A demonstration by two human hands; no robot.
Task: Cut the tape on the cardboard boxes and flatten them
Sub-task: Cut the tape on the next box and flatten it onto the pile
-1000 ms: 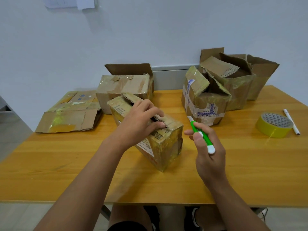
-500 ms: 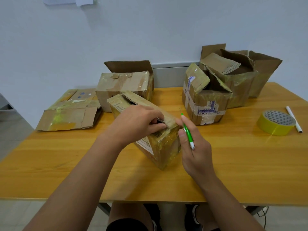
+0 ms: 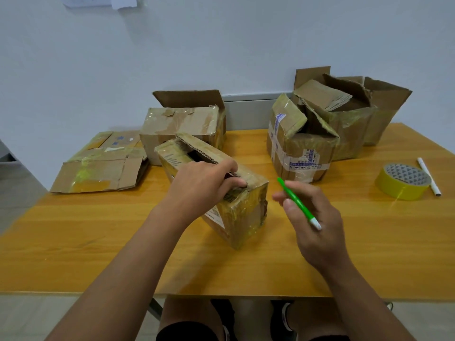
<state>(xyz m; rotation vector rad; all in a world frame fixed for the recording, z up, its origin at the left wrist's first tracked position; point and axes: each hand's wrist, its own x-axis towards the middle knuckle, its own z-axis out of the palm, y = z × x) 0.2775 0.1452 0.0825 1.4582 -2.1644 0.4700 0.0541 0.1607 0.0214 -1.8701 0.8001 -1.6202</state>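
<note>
Left hand (image 3: 204, 185): gripping taped box (image 3: 236, 205) top, fingers curling into slit.
Right hand (image 3: 312, 217): pinching green cutter (image 3: 299, 204), hovering just right of box, tip pointing away.

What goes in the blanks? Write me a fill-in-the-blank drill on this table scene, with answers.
1. The right hand holds a ____ cutter.
2. The left hand grips the top of a ____.
3. The tape roll is ____ in colour.
4. A white pen lies just ____ of the roll.

Answers: green; box; yellow; right
</note>
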